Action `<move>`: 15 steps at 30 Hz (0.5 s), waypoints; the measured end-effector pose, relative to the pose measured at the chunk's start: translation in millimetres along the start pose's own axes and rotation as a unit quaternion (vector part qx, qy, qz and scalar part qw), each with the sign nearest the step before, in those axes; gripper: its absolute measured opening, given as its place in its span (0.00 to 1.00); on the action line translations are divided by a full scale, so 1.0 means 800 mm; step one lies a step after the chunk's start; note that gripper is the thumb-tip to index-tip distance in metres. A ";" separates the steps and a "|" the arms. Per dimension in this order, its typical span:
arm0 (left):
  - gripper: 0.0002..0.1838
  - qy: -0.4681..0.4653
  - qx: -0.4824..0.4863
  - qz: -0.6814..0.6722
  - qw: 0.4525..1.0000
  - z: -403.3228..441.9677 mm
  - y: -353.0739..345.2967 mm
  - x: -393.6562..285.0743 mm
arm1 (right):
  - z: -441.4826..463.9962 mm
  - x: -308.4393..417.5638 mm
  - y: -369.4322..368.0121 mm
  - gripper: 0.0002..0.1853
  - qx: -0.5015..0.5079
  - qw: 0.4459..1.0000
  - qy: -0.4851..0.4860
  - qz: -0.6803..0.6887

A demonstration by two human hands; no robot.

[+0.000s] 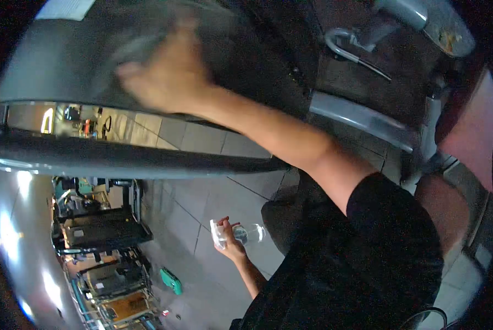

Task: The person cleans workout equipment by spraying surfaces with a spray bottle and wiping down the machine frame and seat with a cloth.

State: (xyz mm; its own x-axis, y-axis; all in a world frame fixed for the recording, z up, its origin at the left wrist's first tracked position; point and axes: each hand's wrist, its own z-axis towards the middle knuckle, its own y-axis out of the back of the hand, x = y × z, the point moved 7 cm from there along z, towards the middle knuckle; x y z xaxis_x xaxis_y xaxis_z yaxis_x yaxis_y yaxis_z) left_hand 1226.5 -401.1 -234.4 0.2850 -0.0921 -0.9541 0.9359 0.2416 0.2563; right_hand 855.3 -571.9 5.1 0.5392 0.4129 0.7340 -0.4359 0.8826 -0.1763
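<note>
My right hand point(172, 71) is smeared by motion over a broad dark surface point(65, 60) in the upper left. A faint greyish blur lies around its fingers, and I cannot make out what it is or whether the hand grips it. Lower down, my left hand point(233, 245) is wrapped round a clear bottle point(249, 234) with a white top, held above the grey tiled floor point(202, 203). Between the two hands runs a long dark rail point(120, 157) with a glossy edge.
Gym machines point(101, 231) stand in the lower left background. A green object point(171, 281) lies on the floor. Grey metal frame parts point(362, 118) and a curved metal handle point(356, 55) are at the upper right. Bright lights show at the far left.
</note>
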 end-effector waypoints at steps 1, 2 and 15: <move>0.13 -0.015 0.010 -0.003 1.000 0.003 -0.005 -0.006 | 0.038 0.077 -0.008 0.53 0.163 0.976 0.134 -0.044; 0.13 -0.028 0.017 -0.003 0.999 0.002 -0.003 -0.011 | 0.055 0.137 0.002 0.53 0.038 0.953 0.295 -0.060; 0.14 0.006 0.025 0.019 0.999 0.012 0.030 0.041 | -0.220 -0.234 0.083 0.45 0.062 0.992 0.028 -0.102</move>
State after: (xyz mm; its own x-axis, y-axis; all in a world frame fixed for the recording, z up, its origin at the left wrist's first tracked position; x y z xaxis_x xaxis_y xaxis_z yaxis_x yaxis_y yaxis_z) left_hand 1260.3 -407.8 -258.2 0.3182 -0.0723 -0.9453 0.9339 0.1954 0.2994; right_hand 852.4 -551.0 -259.4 0.6628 0.2430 0.7083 -0.3962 0.9164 0.0564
